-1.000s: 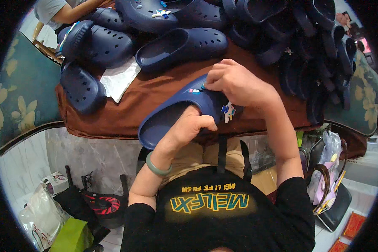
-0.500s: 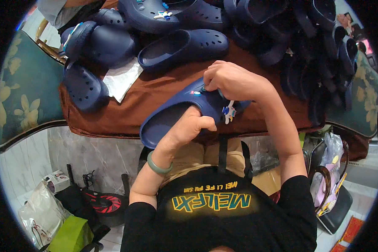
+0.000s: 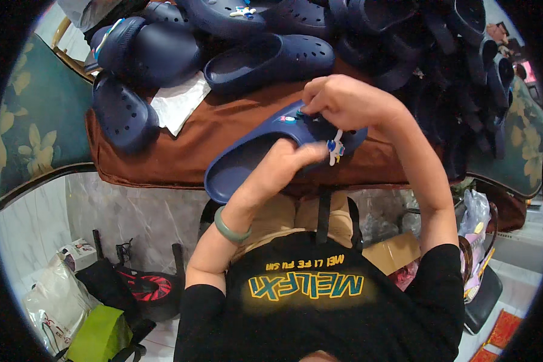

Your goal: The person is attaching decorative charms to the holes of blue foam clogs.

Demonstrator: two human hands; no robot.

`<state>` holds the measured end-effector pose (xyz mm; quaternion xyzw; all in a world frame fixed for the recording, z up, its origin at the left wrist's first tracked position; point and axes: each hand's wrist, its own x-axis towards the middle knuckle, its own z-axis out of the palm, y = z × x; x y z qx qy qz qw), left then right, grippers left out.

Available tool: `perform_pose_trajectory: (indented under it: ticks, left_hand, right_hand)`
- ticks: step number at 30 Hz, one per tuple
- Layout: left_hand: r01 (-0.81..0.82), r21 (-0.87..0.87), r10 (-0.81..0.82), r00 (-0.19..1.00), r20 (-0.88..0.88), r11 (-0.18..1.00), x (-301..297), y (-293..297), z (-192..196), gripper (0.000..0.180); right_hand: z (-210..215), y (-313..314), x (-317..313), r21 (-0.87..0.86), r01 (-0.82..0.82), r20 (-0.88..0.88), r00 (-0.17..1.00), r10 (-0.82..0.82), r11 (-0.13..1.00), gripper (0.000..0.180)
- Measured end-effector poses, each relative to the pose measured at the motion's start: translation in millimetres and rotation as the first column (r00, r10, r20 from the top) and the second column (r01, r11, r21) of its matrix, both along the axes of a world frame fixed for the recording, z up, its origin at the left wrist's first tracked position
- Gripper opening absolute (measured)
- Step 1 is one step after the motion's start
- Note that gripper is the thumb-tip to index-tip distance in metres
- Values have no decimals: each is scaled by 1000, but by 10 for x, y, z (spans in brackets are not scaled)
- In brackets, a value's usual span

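A navy blue clog (image 3: 223, 172) is held at the table's near edge, heel toward me on the left and toe to the right. The fingers of my left hand (image 3: 277, 169) are inside its foot opening, hidden, while the thumb, slightly blurred, lies over the upper. My right hand (image 3: 353, 102) bends over the clog's top, its fingers pinched at a small teal shoe charm (image 3: 300, 113). Next to that sits a pink and white charm (image 3: 288, 119). A white figure charm with blue parts (image 3: 335, 148) is on the upper nearer the toe.
Another clog (image 3: 271, 60) lies just beyond on the brown cloth (image 3: 181, 154). A single clog (image 3: 123, 114) and a white packet (image 3: 178, 105) are at the left. Piled dark clogs (image 3: 440, 78) cover the right side. Green floral chair backs (image 3: 39, 133) flank the table; bags (image 3: 60, 301) stand below left.
My left thumb has swung over onto the clog's upper. The clog and both hands sit slightly higher and farther right in view, and the whole scene has shifted a little too.
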<state>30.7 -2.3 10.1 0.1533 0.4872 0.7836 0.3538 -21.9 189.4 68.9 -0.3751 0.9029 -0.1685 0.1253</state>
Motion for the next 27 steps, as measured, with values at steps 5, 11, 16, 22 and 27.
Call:
perform_pose_trajectory:
  ticks: [5, 11, 16, 22, 27]
  left_hand:
    - [-154, 152, 71, 891, 448, 976, -8, -127, -175, 30]
    - [-153, 150, 83, 915, 395, 977, 6, -158, -241, 20]
    - [-132, 158, 51, 900, 432, 979, 27, -168, -275, 23]
    - [-130, 152, 49, 894, 445, 980, 31, -155, -254, 24]
    - [-157, 167, 77, 911, 405, 973, 3, -144, -205, 32]
  right_hand:
    - [-13, 38, 80, -223, 83, 22, 997, -80, 971, 18]
    - [-77, 29, 110, -283, 281, 117, 959, -258, 917, 16]
    - [-99, 5, 196, -272, 189, -45, 977, -209, 944, 13]
    - [-75, -37, 310, -82, 4, -370, 929, -34, 997, 8]
    - [85, -289, 377, 381, -92, -461, 844, 275, 920, 10]
